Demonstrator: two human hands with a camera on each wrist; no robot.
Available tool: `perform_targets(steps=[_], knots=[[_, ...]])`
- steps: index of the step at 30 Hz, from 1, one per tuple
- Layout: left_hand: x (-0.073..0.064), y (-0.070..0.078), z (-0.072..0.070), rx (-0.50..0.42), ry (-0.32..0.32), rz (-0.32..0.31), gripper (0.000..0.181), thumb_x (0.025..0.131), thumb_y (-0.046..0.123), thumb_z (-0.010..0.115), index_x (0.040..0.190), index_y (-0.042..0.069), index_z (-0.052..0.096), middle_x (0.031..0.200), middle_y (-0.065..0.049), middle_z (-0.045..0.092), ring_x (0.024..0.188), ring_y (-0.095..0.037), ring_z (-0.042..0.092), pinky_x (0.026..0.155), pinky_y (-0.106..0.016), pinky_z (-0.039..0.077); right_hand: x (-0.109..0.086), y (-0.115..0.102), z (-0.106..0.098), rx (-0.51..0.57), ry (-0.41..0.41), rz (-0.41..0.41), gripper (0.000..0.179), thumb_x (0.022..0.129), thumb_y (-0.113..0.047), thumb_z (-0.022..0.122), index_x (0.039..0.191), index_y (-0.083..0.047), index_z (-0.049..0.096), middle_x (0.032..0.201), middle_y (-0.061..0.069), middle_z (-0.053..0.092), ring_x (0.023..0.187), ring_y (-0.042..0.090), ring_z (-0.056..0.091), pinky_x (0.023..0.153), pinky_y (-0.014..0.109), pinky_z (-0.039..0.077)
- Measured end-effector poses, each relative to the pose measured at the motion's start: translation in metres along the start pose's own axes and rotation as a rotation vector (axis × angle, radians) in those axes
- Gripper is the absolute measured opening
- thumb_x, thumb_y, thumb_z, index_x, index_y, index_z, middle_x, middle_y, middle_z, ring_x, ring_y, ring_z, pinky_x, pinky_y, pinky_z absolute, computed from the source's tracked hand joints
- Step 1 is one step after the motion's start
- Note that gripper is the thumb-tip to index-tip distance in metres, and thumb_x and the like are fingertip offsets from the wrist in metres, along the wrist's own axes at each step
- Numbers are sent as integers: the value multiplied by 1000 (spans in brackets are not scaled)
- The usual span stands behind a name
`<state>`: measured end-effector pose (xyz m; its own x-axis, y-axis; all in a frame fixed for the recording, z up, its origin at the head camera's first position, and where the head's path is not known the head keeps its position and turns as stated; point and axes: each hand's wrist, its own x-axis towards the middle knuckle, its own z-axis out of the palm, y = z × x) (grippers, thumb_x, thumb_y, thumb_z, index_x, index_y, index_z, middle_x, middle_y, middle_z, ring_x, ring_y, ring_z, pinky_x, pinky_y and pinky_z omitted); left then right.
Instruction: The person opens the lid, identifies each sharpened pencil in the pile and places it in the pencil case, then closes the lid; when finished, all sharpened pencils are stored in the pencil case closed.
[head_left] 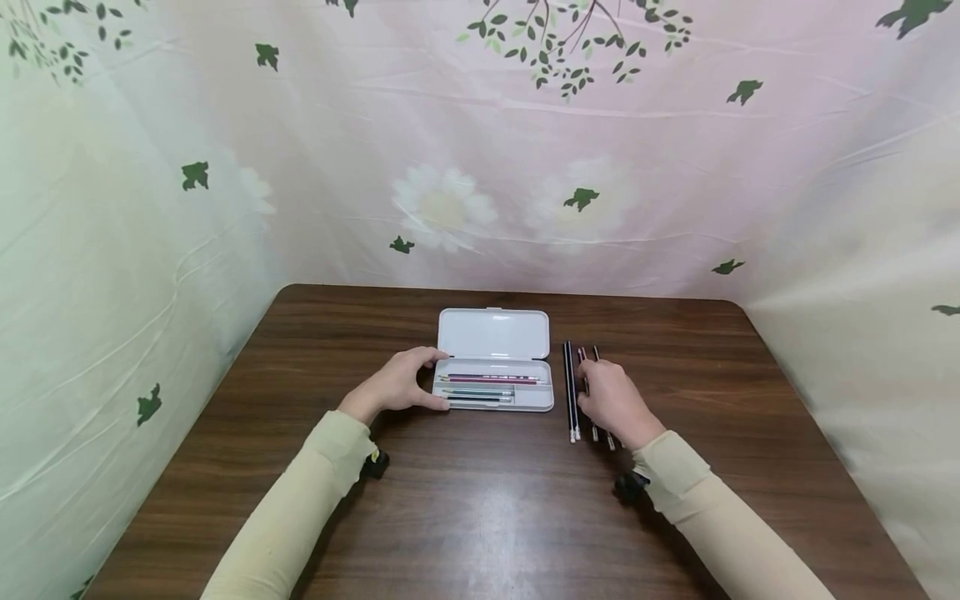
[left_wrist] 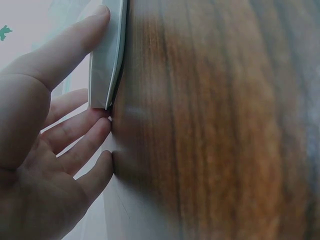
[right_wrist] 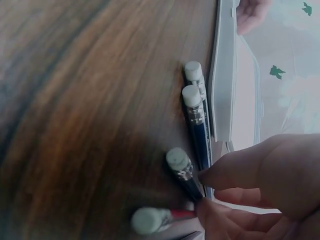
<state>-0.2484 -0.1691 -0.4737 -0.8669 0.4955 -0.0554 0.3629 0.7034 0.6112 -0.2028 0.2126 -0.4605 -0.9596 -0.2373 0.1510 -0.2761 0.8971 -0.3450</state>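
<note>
A white pencil case point(head_left: 534, 398) lies open on the table, its lid point(head_left: 493, 333) tipped back. Several pencils point(head_left: 487, 381) lie lengthwise inside it. My left hand point(head_left: 397, 382) holds the case's left end, thumb on the front side and fingers towards the hinge side. To the right of the case, my right hand point(head_left: 615, 402) pinches a dark pencil point(right_wrist: 187, 181) between thumb and fingers. Two dark pencils point(head_left: 570, 396) with white erasers lie side by side between that hand and the case. A red pencil point(right_wrist: 181, 213) is close under the fingers, which partly hide it.
The brown wooden table point(head_left: 480, 500) extends in front of and around the case. Patterned cloth point(head_left: 480, 150) with leaves, birds and flowers hangs behind the table and along both sides. Dark wrist devices point(head_left: 630, 487) sit below both cuffs.
</note>
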Motion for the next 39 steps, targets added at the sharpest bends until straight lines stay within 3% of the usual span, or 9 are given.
perform_targets(steps=[13, 21, 26, 33, 39], knots=[[0, 2, 1, -9, -5, -16, 88, 76, 44, 96, 148, 12, 57, 142, -6, 60, 127, -26, 55, 112, -47, 45, 2, -9, -2, -61, -18, 40, 14, 74, 3, 72, 81, -2, 61, 75, 15, 65, 67, 32, 62, 61, 51, 55], [-1, 3, 0, -20, -5, -15, 87, 76, 42, 96, 147, 11, 57, 141, -7, 60, 128, -27, 55, 113, -48, 45, 2, -12, -10, -46, -34, 135, 12, 77, 0, 71, 83, -1, 60, 75, 18, 64, 62, 31, 60, 57, 48, 54], [-2, 4, 0, -17, -9, -21, 88, 76, 42, 96, 148, 11, 57, 141, -7, 60, 128, -27, 55, 113, -49, 45, 1, -14, -19, -45, -33, 161, 11, 78, -5, 72, 83, -2, 62, 72, 14, 62, 64, 32, 60, 58, 50, 52], [-1, 3, 0, -21, -11, -26, 88, 76, 43, 96, 148, 12, 56, 142, -6, 60, 128, -26, 55, 114, -48, 44, 4, -19, -29, -26, -16, 151, 3, 82, -7, 69, 84, -5, 68, 66, 5, 56, 63, 26, 53, 52, 40, 42], [-2, 2, 0, -17, -6, -13, 88, 76, 43, 96, 148, 11, 57, 142, -7, 60, 128, -26, 55, 113, -48, 45, 8, -22, -29, 7, 19, 94, 16, 85, -6, 68, 100, -2, 74, 76, 3, 65, 66, 23, 56, 55, 37, 44]])
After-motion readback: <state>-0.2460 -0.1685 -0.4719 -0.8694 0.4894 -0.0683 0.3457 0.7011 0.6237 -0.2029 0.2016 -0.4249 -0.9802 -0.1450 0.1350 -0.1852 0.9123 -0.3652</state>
